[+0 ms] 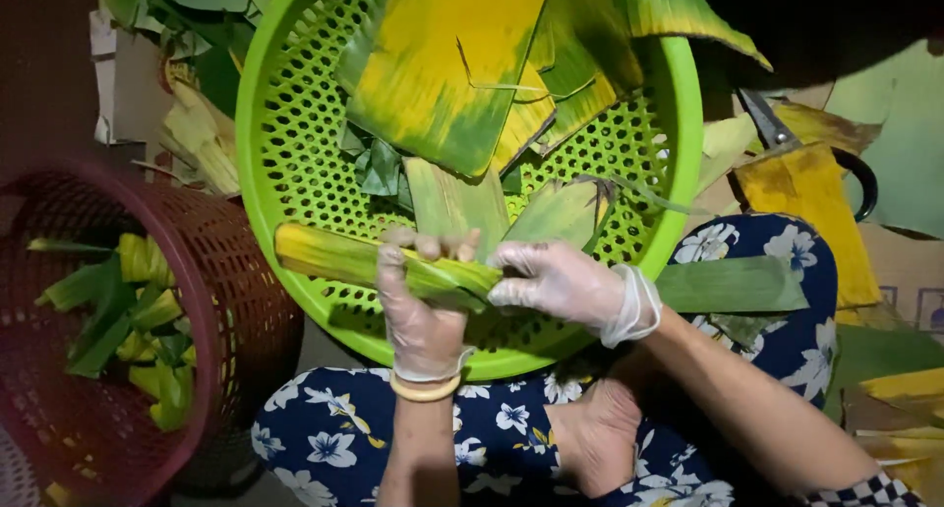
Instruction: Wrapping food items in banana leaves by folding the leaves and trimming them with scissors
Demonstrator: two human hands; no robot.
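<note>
From the dark red mesh basket (211, 300) of folded leaves across, I judge folding is underway: my gloved left hand (421, 315) and right hand (556, 286) both grip the long yellow-green leaf strip (339, 256) over the green perforated plastic basket (264, 173), needing a tighter fold next.

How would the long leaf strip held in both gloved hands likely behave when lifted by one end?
The leaf strip would probably droop, since it looks thin and already folds around the left hand. It is likely light. It may tear along its grain where the right hand pinches it.
</note>
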